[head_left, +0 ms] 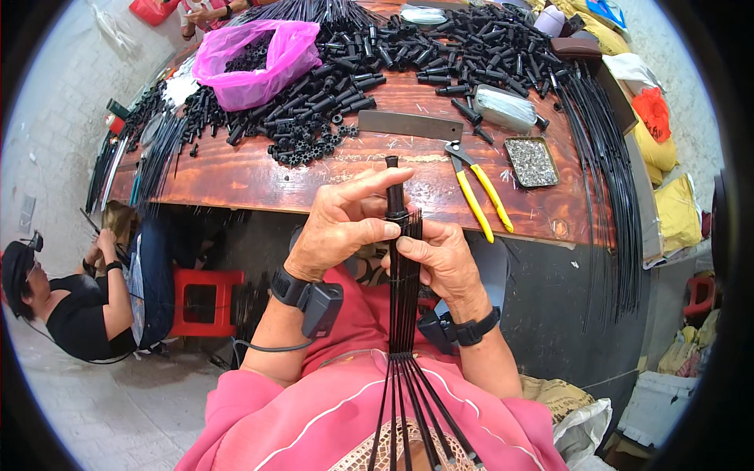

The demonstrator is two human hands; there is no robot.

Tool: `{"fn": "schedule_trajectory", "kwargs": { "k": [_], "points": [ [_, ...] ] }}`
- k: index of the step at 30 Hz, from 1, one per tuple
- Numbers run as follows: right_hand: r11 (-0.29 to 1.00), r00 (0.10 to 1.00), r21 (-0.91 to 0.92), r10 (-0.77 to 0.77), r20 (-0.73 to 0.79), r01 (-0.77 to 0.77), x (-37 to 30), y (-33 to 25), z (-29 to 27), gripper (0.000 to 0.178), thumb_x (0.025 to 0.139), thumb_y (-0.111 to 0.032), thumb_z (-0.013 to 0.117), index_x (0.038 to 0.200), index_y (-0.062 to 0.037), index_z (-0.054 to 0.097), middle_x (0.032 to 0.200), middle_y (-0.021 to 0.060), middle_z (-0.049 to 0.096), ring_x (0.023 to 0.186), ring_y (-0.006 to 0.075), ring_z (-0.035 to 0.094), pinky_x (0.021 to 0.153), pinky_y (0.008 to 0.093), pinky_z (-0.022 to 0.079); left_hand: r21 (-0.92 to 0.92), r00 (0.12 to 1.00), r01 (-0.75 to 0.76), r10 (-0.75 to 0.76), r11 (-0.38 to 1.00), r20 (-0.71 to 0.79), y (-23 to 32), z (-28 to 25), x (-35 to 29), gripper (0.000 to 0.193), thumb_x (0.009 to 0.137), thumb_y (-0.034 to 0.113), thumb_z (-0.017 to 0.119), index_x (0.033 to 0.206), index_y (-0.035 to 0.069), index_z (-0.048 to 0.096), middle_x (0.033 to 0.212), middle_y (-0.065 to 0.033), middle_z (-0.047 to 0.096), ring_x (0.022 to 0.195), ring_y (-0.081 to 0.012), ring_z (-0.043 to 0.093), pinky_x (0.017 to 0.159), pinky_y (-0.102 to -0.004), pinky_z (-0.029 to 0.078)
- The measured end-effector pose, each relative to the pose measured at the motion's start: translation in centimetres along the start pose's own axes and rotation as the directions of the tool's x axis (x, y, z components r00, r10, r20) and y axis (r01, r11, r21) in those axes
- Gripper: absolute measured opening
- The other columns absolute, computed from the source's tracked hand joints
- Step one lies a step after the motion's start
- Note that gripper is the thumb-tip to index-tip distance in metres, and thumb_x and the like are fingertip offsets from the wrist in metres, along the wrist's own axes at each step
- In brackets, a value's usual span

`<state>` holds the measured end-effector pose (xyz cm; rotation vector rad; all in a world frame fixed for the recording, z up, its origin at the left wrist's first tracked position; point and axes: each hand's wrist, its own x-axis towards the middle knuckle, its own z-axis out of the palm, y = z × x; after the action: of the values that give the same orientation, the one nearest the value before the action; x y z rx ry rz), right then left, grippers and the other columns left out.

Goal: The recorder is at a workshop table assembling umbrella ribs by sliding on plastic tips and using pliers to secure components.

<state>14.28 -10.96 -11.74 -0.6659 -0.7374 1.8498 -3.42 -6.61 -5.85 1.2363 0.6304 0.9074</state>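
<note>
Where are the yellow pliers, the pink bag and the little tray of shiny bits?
yellow-handled pliers [476, 196], head view, on the upper part of one yellow handle.
pink plastic bag [250, 74], head view, on its front wall.
small metal tray [531, 162], head view, on the heap of small metal pieces filling it.

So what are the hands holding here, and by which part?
Both hold a bundle of thin black rods. The left hand pinches it near the top, just under the black cap; the right hand has its grip slightly lower.

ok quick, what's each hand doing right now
Left hand: closed, pinching the black tube atop the rod bundle.
Right hand: closed around the rod bundle just below.
</note>
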Motion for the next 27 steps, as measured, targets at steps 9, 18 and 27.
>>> {"fn": "schedule_trajectory", "kwargs": {
  "k": [9,18,27],
  "points": [
    [1.0,0.999,0.015,0.021,0.042,-0.022,-0.2,-0.4,0.1,0.019,0.088,-0.01,0.069,0.102,0.0009,0.067,0.08,0.0106,0.07,0.063,0.0113,0.066,0.052,0.0178,0.05,0.087,0.997,-0.071,0.068,0.994,0.035,-0.1,0.0,0.1,0.061,0.077,-0.011,0.068,0.135,0.0,0.051,0.107,-0.0087,0.061,0.102,-0.0193,0.064,0.086,-0.0276,0.053],
    [1.0,0.999,-0.015,-0.002,0.042,0.003,-0.2,0.0,-0.3,0.018,0.088,-0.011,0.069,0.102,-0.0004,0.067,0.079,0.0108,0.071,0.058,0.0076,0.063,0.043,0.015,0.04,0.164,0.998,-0.063,0.063,0.984,0.009,0.1,0.1,0.4,0.061,0.072,-0.01,0.072,0.13,-0.005,0.054,0.109,-0.0113,0.061,0.101,-0.024,0.065,0.087,-0.0326,0.054],
    [1.0,0.999,-0.005,-0.005,0.04,0.006,-0.3,-0.4,0.4,0.022,0.087,-0.011,0.069,0.106,-0.0002,0.065,0.078,0.0104,0.071,0.062,0.0093,0.066,0.046,0.0147,0.044,-0.039,0.998,-0.039,0.041,0.998,0.042,-2.3,-1.3,0.4,0.062,0.073,-0.012,0.067,0.132,0.003,0.055,0.113,-0.0223,0.066,0.11,-0.0271,0.063,0.093,-0.0371,0.052]
  ]
}}
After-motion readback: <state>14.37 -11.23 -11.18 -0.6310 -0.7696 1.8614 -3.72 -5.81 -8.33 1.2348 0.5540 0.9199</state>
